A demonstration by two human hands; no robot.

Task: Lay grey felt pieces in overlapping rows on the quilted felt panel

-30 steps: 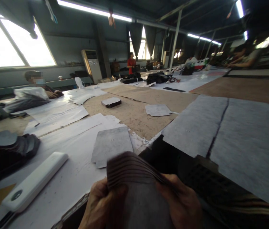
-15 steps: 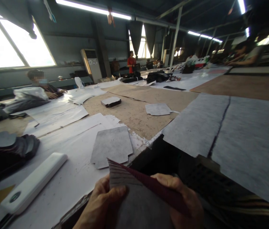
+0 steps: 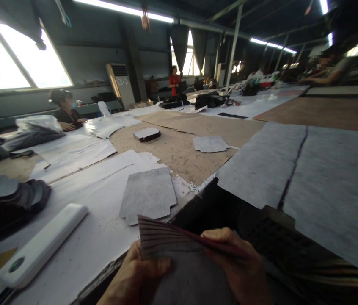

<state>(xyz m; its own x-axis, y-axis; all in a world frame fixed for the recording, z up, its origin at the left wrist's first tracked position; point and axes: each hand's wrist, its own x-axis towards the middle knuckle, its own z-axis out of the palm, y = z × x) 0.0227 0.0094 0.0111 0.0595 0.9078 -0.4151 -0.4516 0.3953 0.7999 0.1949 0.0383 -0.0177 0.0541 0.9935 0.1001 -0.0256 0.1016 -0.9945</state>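
Observation:
A stack of cut fabric pieces (image 3: 188,271), grey on the face and maroon at the back, is held between both hands over the near table edge. My left hand (image 3: 137,271) is closed on the stack's left side, thumb flat on the grey face. My right hand (image 3: 236,262) is closed around the right side, gripping the maroon layers. Along the top left the layers' edges are fanned out in steps. Just beyond the stack, a grey cut piece with notched corners (image 3: 149,195) lies flat on the white-covered table (image 3: 103,228).
A white handheld device (image 3: 44,245) and a dark stack of cut pieces (image 3: 10,207) lie at left. Smaller grey pieces (image 3: 210,144) rest on brown board. Grey sheet material (image 3: 334,182) spreads at right, beside a dark gap (image 3: 210,207). Other people (image 3: 66,110) are farther off.
The stack has tipped and its top left edge fans out wider, showing more layers. My right hand has shifted slightly, and less of the maroon back shows.

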